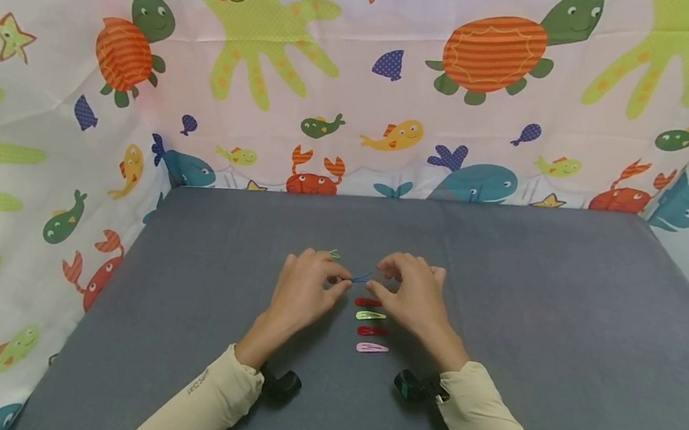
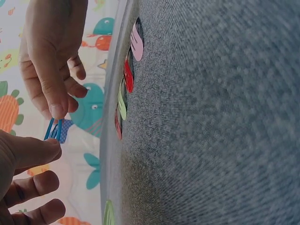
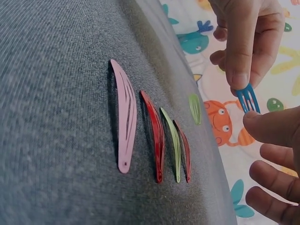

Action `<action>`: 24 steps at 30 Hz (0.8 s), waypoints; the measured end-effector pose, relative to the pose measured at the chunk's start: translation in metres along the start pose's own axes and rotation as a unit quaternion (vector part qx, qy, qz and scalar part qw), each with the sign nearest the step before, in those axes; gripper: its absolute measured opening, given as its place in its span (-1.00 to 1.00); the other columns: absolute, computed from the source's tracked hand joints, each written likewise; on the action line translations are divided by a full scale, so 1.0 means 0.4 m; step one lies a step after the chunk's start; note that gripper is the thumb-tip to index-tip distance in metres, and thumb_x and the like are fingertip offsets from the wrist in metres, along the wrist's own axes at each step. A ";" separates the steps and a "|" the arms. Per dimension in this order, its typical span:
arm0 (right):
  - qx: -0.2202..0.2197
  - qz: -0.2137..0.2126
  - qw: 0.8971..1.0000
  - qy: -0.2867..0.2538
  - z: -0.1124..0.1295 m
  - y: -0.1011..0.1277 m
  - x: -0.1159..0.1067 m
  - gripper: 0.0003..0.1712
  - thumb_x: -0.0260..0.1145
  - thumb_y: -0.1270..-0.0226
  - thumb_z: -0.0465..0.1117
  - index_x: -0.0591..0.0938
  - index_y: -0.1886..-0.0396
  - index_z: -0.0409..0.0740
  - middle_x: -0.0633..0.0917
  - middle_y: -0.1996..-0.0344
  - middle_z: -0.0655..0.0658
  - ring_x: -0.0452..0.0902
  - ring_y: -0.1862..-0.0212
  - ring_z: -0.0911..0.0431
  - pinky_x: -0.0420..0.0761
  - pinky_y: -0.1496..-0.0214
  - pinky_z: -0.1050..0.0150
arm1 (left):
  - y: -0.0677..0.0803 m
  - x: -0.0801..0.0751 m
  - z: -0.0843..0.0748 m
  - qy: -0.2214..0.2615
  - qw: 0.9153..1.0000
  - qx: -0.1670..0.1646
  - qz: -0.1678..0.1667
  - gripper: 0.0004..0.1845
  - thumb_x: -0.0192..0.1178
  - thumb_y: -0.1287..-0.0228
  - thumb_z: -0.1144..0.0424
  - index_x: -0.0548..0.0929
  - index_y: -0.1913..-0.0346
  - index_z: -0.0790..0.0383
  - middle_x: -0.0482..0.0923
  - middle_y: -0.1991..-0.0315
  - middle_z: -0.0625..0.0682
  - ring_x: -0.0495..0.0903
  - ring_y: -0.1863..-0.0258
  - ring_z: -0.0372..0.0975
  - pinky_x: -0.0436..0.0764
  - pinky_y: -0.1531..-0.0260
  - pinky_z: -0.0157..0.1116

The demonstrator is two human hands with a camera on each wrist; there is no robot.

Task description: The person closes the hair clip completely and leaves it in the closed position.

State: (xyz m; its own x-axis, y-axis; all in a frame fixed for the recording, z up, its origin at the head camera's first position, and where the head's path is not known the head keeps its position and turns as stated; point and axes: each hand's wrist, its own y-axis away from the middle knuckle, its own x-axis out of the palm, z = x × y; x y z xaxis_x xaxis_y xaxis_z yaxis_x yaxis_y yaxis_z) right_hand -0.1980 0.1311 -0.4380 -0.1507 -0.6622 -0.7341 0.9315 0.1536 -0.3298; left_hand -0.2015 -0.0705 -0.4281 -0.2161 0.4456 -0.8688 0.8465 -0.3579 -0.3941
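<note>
Both hands are pinching the blue hair clip above the grey table: left hand and right hand are each gripping one end, fingertips nearly meeting. Its long axis is running left-right between them, slightly tilted. Fingers are hiding most of it. Pink clip, two red, one green are lying in a row just below.
</note>
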 end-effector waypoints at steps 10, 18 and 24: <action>-0.057 0.027 0.998 -0.006 -0.009 0.004 -0.003 -0.51 0.52 -0.24 -0.11 0.72 -0.18 -0.03 0.74 0.17 -0.10 0.54 0.16 -0.01 0.22 0.05 -0.06 | 0.000 -0.007 -0.005 -0.001 1.000 -0.001 0.006 -0.92 0.49 -0.20 0.13 0.88 0.26 -0.03 0.72 0.39 -0.11 0.49 0.39 -0.22 0.24 0.36 -0.24; -0.078 0.037 0.996 -0.013 -0.014 0.006 -0.003 -0.68 0.50 -0.27 -0.15 0.80 -0.01 -0.09 0.75 0.19 -0.09 0.53 0.12 -0.02 0.24 0.05 -0.04 | 0.001 -0.005 -0.002 0.003 1.000 0.001 0.005 -0.92 0.48 -0.21 0.13 0.87 0.25 -0.03 0.72 0.38 -0.12 0.49 0.39 -0.23 0.22 0.37 -0.25; -0.091 0.021 0.996 -0.010 -0.013 0.003 -0.005 -0.81 0.50 -0.26 -0.17 0.84 0.14 -0.03 0.74 0.30 -0.01 0.50 0.21 0.04 0.23 0.07 0.00 | 0.000 -0.005 -0.002 0.009 1.000 0.004 0.000 -0.93 0.47 -0.22 0.13 0.87 0.25 -0.02 0.71 0.40 -0.11 0.48 0.40 -0.23 0.24 0.36 -0.24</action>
State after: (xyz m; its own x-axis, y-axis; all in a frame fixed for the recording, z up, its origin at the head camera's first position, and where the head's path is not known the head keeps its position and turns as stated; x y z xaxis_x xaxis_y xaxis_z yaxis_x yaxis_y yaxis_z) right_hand -0.1983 0.1366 -0.4400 -0.1037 -0.6665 -0.7382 0.8612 0.3112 -0.4019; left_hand -0.2006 -0.0709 -0.4261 -0.2065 0.4604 -0.8633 0.8427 -0.3646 -0.3960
